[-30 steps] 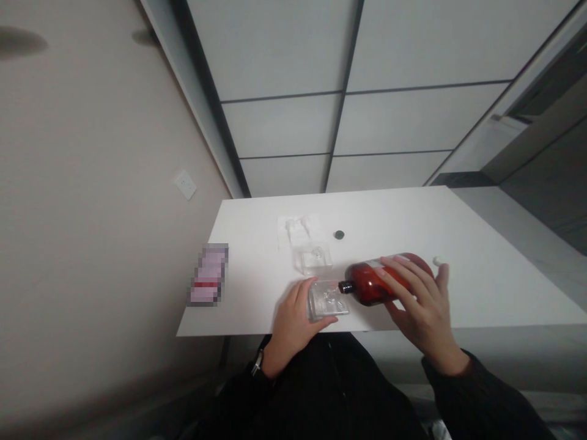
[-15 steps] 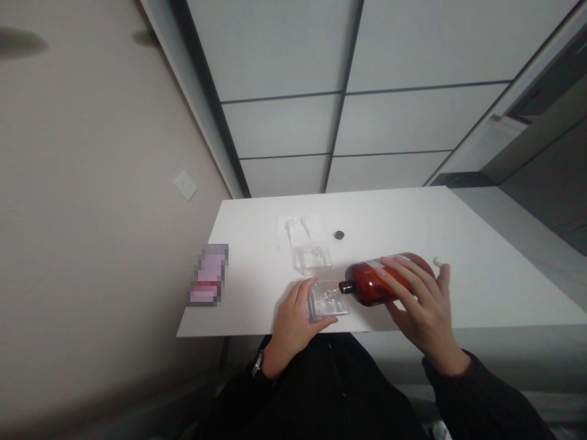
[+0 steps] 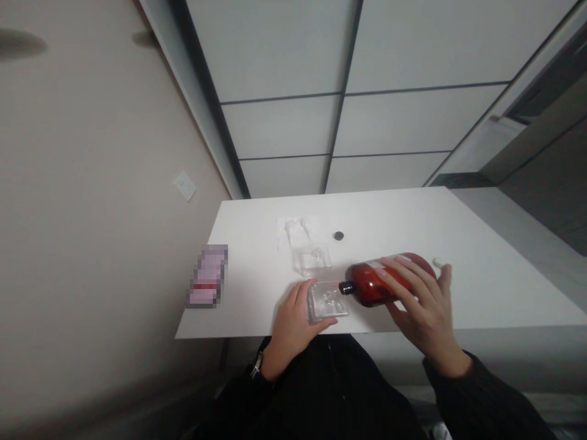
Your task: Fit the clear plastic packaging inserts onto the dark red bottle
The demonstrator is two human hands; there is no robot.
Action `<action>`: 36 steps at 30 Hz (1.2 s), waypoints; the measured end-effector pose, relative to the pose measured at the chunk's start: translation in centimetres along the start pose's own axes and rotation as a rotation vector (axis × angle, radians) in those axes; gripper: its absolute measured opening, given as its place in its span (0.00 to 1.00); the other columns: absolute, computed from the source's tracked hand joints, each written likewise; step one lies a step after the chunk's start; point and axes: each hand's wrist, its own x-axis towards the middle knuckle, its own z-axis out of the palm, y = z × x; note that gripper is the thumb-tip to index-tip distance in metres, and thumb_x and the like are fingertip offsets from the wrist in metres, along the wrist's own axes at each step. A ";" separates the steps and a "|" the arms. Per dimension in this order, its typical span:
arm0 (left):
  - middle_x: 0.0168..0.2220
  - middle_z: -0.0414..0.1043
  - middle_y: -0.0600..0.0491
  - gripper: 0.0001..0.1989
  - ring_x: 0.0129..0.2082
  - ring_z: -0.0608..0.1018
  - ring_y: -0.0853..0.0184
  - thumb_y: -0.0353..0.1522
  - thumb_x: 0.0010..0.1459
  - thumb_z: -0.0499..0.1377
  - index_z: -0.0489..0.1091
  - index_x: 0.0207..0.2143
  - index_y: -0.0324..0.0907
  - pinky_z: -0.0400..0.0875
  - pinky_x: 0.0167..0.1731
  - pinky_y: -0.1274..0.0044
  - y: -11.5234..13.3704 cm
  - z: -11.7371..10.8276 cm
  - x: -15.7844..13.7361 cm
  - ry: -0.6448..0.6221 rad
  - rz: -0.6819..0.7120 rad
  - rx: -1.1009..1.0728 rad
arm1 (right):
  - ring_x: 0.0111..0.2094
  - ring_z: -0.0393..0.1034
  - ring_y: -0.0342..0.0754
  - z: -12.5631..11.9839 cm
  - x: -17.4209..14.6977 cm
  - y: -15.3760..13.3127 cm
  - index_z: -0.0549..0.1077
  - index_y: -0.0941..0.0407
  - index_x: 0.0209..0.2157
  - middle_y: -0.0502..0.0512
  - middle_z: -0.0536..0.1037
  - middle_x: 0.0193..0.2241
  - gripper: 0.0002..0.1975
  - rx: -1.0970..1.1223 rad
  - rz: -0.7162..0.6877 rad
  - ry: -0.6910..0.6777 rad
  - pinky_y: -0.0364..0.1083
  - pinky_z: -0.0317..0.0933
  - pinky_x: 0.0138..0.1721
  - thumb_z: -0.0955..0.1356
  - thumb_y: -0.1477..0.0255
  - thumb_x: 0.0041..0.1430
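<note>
My right hand point(image 3: 419, 305) grips a large reddish-brown bottle point(image 3: 369, 286), tipped on its side with its uncapped black neck pointing left. That mouth sits just above the right part of a clear square plastic container point(image 3: 328, 302). Around the container's left side wrap the fingers and thumb of my left hand point(image 3: 296, 315), keeping it near the table's front edge. Something clear shows inside the container, but I cannot tell whether it is liquid. Behind it stands a second clear plastic container point(image 3: 315, 261).
On the white table point(image 3: 257, 281) lie a small dark round cap point(image 3: 339, 236) and clear plastic pieces on a sheet point(image 3: 297, 230). A small white object point(image 3: 438, 263) is beyond my right hand. A blurred pinkish item point(image 3: 208, 275) rests at the left edge.
</note>
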 end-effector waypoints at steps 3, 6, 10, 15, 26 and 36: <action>0.61 0.73 0.44 0.42 0.60 0.77 0.48 0.38 0.52 0.77 0.64 0.65 0.49 0.76 0.59 0.53 -0.3 0.1 -0.1 0.006 -0.012 0.007 | 0.60 0.75 0.55 0.1 -0.2 0.3 0.62 0.45 0.72 0.58 0.81 0.58 0.35 0.002 -0.024 -0.010 0.67 0.36 0.76 0.69 0.81 0.68; 0.61 0.72 0.44 0.43 0.60 0.77 0.48 0.37 0.51 0.78 0.63 0.65 0.49 0.76 0.60 0.53 -0.5 0.3 -0.2 0.006 -0.017 0.003 | 0.60 0.75 0.55 0.3 -0.3 0.3 0.65 0.46 0.70 0.57 0.81 0.58 0.33 0.002 -0.022 -0.003 0.67 0.36 0.76 0.69 0.81 0.68; 0.62 0.72 0.44 0.43 0.61 0.76 0.48 0.37 0.51 0.78 0.63 0.65 0.48 0.75 0.61 0.53 -0.3 0.2 -0.1 -0.006 -0.022 -0.002 | 0.59 0.76 0.55 0.3 -0.1 0.0 0.64 0.45 0.70 0.57 0.82 0.57 0.33 0.014 -0.002 0.016 0.67 0.38 0.75 0.69 0.81 0.69; 0.61 0.72 0.43 0.41 0.60 0.76 0.47 0.39 0.53 0.77 0.63 0.64 0.48 0.74 0.61 0.53 0.3 -0.1 0.0 -0.019 -0.033 0.005 | 0.59 0.76 0.55 0.1 0.0 -0.2 0.61 0.43 0.73 0.58 0.82 0.57 0.36 0.029 0.005 0.003 0.66 0.39 0.75 0.68 0.81 0.69; 0.61 0.72 0.43 0.42 0.60 0.76 0.48 0.41 0.53 0.77 0.63 0.65 0.46 0.74 0.60 0.54 0.4 -0.1 0.0 -0.022 -0.032 0.025 | 0.60 0.75 0.55 0.0 0.3 -0.2 0.61 0.45 0.73 0.58 0.82 0.56 0.36 0.011 -0.013 0.007 0.67 0.39 0.75 0.68 0.82 0.68; 0.62 0.72 0.43 0.43 0.61 0.76 0.49 0.39 0.53 0.77 0.62 0.65 0.46 0.75 0.61 0.54 -0.2 0.2 0.0 -0.008 -0.015 0.004 | 0.61 0.74 0.55 0.1 0.3 -0.1 0.62 0.46 0.72 0.59 0.82 0.57 0.35 0.005 -0.034 0.010 0.67 0.36 0.75 0.68 0.81 0.69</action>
